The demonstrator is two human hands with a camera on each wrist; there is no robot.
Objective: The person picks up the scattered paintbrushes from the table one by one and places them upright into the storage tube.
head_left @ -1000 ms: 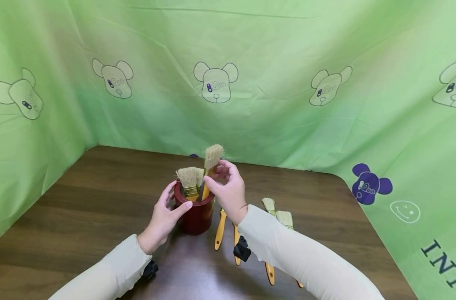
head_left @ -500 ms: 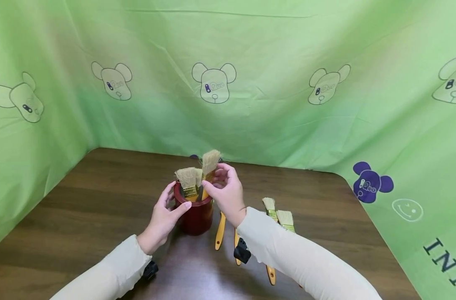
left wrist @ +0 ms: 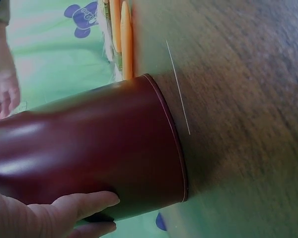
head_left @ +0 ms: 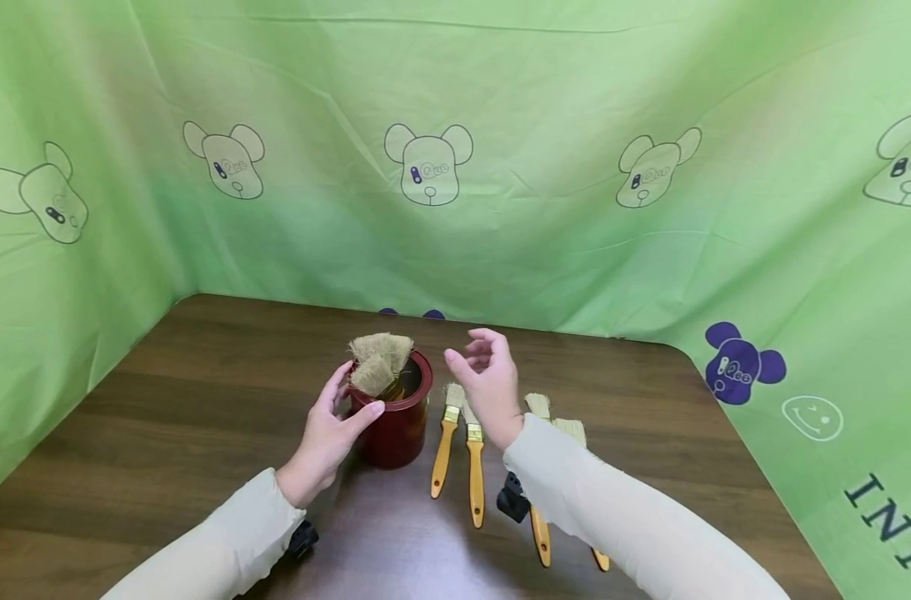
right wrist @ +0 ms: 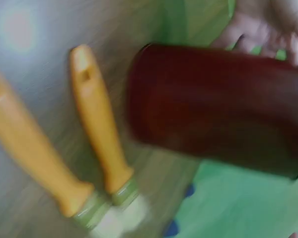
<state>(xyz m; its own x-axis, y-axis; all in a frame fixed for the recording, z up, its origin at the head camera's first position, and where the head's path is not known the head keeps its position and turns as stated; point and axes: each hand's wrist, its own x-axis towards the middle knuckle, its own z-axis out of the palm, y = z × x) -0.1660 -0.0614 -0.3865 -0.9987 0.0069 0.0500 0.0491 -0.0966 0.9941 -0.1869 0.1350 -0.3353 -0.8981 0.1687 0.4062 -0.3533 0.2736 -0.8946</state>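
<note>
A dark red cylindrical pot [head_left: 392, 437] stands upright on the table. My left hand [head_left: 333, 433] grips it from the left, thumb over the front of the rim and fingers round the far side. Several paintbrushes [head_left: 372, 373] stand in the pot, pale bristles up, leaning to the left; their handles are hidden inside. Just right of the pot, my right hand [head_left: 491, 385] hangs in the air with loosely bent fingers and nothing in them. Below it, two paintbrushes with orange handles [head_left: 442, 458] lie side by side, seen also as an orange brush handle [right wrist: 97, 116] in the right wrist view.
Two more paintbrushes [head_left: 540, 537] lie farther right, partly under the right sleeve [head_left: 613, 500]. A green printed cloth [head_left: 530, 250] hangs round the back and sides of the brown wooden table [head_left: 222, 392]. One thin pale strand [left wrist: 179, 89] lies near the pot's base.
The paintbrush in my right hand went down into the pot and was let go, now leaning left among the others. My right hand has moved off to the right; the left stays on the pot.
</note>
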